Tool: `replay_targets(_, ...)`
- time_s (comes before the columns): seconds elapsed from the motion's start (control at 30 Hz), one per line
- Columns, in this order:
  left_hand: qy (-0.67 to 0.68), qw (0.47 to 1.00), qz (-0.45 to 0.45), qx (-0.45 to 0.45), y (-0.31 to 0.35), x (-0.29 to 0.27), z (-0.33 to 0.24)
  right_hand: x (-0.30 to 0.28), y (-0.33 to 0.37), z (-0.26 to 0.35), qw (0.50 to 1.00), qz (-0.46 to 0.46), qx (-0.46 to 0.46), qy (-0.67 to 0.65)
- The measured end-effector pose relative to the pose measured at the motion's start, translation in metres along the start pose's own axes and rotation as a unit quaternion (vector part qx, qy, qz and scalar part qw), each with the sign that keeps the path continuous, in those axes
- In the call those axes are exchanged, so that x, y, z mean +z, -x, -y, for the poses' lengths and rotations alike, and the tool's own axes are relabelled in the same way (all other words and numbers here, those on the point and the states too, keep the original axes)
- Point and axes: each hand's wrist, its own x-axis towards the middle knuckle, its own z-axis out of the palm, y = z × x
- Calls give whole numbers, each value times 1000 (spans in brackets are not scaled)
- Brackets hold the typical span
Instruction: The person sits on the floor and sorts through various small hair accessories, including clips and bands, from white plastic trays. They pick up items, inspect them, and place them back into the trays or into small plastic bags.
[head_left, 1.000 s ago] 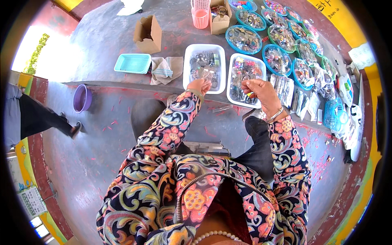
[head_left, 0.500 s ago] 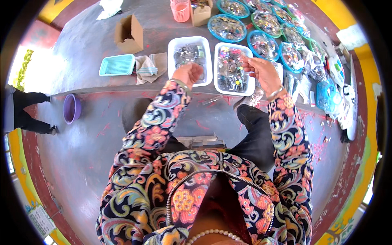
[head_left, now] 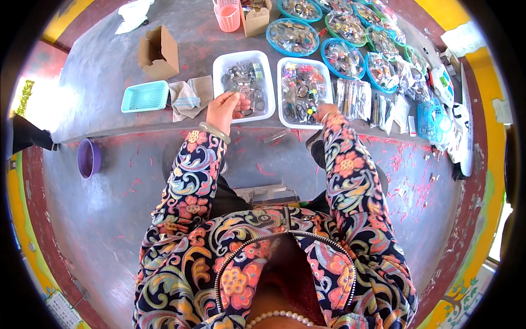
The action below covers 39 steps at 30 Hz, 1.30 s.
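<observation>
Two white plastic trays stand side by side near the table's front edge. The left tray [head_left: 217, 72] holds dark, small items in clear bags. In the right tray [head_left: 281, 109] lie clear bags with dark, pink, yellow and green small items. My left hand [head_left: 223, 111] is at the left tray's near left corner, thumb and fingertips pinched together; whatever they hold is too small to name. At the right tray's near right corner is my right hand [head_left: 326, 111], fingers curled downward. Its fingertips are partly hidden, so I cannot make out what they hold.
Blue and green baskets [head_left: 292, 37] of bagged items crowd the back right. Flat clear packets [head_left: 352, 98] lie right of the trays. Leftward are a folded cloth [head_left: 192, 97], a turquoise basket [head_left: 144, 96] and an open cardboard box [head_left: 159, 53]. A purple basin [head_left: 90, 159] stands on the floor.
My left hand has moved left and back from over the left tray. My right hand has come down toward me, to the right tray's near corner. The view has shifted slightly.
</observation>
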Motion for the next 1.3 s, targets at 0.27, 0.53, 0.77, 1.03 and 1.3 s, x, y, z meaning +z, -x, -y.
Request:
replay_targets(0.27,-2,998,12,-56,4,12,-4,63,-30,0,946,87,234,-204)
replay_targets(0.53,-33,997,13,-68,-1,10,2,26,-22,16,957,4,186,-222)
replay_targets(0.77,-60,995,56,-61,0,9,6,-114,4,42,795,54,45,-602)
replay_targets(1.03,110,971,167,-131,21,30,-9,-206,118,123,748,57,-20,-661)
replay_targets(1.3,202,964,137,-109,24,38,5,-182,129,137,768,-29,-58,-637)
